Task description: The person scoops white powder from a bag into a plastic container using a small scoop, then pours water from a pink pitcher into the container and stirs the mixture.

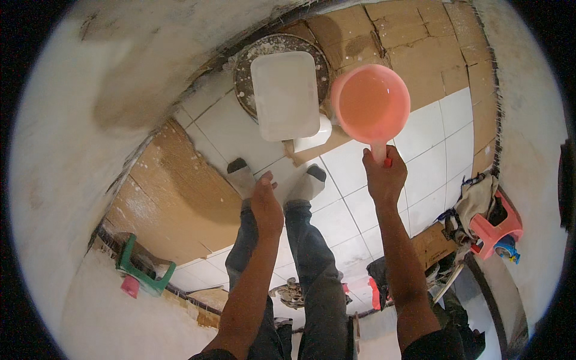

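Observation:
My right hand (pixel 387 177) grips the handle of a pink plastic dipper (pixel 369 102), which is held level and looks to have liquid in it. My left hand (pixel 266 197) hangs above my feet with its fingers apart, holding nothing that I can see. Ahead, a translucent white rectangular tub (pixel 284 93) sits over a round, stained dark disc (pixel 246 78). A smaller white object (pixel 313 139) lies partly hidden under the tub's near right corner.
Cardboard sheets (pixel 150 186) cover parts of the white tile floor (pixel 429 156), bordered by walls (pixel 84 156). A green stool (pixel 144 276) stands at lower left. At right, a pink stool (pixel 498 222) stands among cloths and clutter. Assorted items lie behind my legs.

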{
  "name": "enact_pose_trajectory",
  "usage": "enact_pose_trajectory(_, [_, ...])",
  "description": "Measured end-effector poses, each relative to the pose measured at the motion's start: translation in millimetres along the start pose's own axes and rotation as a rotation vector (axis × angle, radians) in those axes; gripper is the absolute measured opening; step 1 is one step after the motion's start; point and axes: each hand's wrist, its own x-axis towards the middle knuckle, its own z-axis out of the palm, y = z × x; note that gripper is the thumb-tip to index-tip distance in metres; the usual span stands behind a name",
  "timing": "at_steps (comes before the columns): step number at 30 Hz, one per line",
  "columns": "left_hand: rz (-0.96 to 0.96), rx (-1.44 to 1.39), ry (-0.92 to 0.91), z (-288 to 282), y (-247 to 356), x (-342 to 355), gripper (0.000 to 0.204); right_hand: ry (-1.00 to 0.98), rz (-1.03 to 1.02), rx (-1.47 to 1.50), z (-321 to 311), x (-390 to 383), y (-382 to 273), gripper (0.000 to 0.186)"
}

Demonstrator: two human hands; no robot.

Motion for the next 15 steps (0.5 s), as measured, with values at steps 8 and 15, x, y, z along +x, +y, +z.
enact_pose_trajectory(8, [-0.064, 0.064, -0.091, -10.1, 8.4, -32.1, 0.051, 0.055, -0.066, 0.058, 4.5, -17.5, -12.8, 0.02])
enact_pose_trajectory(15, [-0.04, -0.013, -0.134, -16.8, -0.7, -50.5, 0.04, 0.087, -0.121, -0.092, 6.1, -26.2, -20.2, 0.023])
